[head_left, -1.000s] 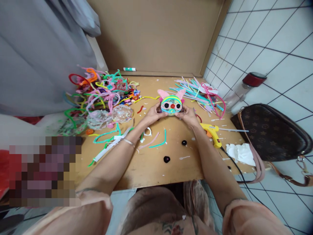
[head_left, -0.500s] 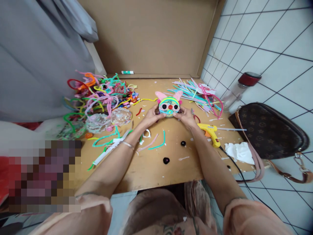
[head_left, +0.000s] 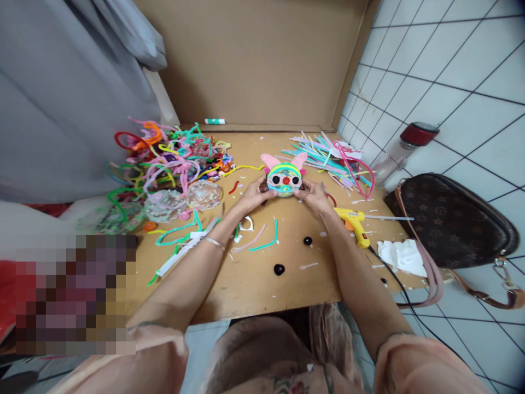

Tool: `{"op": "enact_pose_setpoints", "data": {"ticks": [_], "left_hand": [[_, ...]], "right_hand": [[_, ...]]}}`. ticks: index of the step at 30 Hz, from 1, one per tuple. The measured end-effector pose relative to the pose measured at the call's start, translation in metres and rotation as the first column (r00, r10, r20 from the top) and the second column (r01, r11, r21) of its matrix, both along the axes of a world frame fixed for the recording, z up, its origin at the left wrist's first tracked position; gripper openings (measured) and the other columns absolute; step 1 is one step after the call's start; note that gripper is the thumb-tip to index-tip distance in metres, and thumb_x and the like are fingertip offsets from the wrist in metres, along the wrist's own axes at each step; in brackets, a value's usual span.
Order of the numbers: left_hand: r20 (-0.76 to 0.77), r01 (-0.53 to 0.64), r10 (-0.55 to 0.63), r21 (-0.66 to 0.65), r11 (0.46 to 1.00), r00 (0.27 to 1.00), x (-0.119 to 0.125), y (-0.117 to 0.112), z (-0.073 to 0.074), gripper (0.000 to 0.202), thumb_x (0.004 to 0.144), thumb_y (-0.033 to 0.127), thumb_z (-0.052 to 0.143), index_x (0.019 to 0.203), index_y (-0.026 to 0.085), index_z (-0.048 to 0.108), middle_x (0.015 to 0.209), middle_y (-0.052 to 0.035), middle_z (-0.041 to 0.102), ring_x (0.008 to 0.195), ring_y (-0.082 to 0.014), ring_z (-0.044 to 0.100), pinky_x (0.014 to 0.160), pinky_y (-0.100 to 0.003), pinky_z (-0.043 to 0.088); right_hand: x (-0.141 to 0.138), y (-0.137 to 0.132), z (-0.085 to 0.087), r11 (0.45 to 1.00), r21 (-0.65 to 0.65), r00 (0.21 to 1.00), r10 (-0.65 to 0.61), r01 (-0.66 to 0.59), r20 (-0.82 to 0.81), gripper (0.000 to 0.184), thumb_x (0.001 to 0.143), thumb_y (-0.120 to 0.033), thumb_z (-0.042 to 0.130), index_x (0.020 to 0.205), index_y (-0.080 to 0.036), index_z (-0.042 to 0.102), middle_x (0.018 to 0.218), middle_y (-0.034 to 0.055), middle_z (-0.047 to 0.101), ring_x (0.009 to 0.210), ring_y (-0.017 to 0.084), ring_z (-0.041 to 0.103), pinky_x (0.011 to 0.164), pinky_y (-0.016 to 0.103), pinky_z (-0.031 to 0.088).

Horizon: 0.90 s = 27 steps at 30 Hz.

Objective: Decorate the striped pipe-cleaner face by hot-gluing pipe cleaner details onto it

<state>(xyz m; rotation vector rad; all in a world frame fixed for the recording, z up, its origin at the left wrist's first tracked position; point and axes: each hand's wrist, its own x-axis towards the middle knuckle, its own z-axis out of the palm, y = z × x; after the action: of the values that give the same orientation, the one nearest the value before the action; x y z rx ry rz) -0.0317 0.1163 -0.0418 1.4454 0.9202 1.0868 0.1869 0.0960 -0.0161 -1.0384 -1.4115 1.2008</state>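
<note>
Between both hands is a small handmade animal-face craft (head_left: 286, 189) with pink ears, a green and yellow band, black round eyes and a red nose. My left hand (head_left: 256, 195) grips its left side, thumb at the lower front. On the opposite side my right hand (head_left: 313, 197) holds it the same way; the fingers behind are partly hidden. Two black round pieces, one (head_left: 307, 241) nearer my right forearm and another (head_left: 279, 269) closer to the table's front edge, lie below the craft. Pipe cleaner scraps, including a teal one (head_left: 270, 241), are scattered near my left forearm.
A heap of coloured pipe cleaners (head_left: 172, 158) covers the table's left. Straight pipe cleaners (head_left: 315, 153) lie at the back right. A yellow glue gun (head_left: 356, 225) with a black cord rests beside my right forearm, near white tissue (head_left: 402, 257), a brown bag (head_left: 455, 219) and a bottle (head_left: 396, 156).
</note>
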Motion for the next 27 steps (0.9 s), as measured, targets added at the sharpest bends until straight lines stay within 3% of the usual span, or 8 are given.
{"op": "enact_pose_setpoints", "data": {"ticks": [8,14,27], "left_hand": [[-0.022,0.003,-0.003,0.021,1.0,1.0,-0.0008,-0.0019,0.002,0.092,0.06,0.049,0.09,0.139,0.014,0.058,0.146,-0.0214,0.062,0.121,-0.0355,0.069,0.11,-0.054,0.051],[0.009,-0.001,0.001,0.032,0.999,1.0,-0.0003,0.001,-0.0027,0.091,0.059,0.05,0.092,0.138,0.017,0.059,0.144,-0.0189,0.064,0.121,-0.0339,0.069,0.109,-0.053,0.051],[-0.021,-0.024,0.024,0.02,1.0,0.999,0.0009,-0.0019,-0.0001,0.095,0.059,0.048,0.092,0.14,0.014,0.057,0.138,-0.0204,0.068,0.114,-0.0339,0.072,0.102,-0.05,0.057]], "right_hand": [[-0.0032,0.0021,-0.005,0.997,-0.045,0.998,-0.066,0.066,-0.006,0.057,0.046,-0.042,0.091,0.094,-0.02,0.069,0.084,0.001,0.077,0.07,0.016,0.064,0.073,0.031,0.056],[-0.0027,0.0018,-0.0047,0.999,-0.025,0.999,-0.048,0.048,0.01,0.051,0.049,-0.045,0.09,0.088,-0.02,0.069,0.081,0.0008,0.074,0.076,0.018,0.065,0.078,0.034,0.055],[-0.004,-0.0013,-0.0044,0.998,-0.044,0.999,-0.036,0.035,-0.009,0.051,0.051,-0.049,0.092,0.089,-0.02,0.075,0.098,0.0069,0.081,0.092,0.023,0.071,0.098,0.042,0.056]]}}
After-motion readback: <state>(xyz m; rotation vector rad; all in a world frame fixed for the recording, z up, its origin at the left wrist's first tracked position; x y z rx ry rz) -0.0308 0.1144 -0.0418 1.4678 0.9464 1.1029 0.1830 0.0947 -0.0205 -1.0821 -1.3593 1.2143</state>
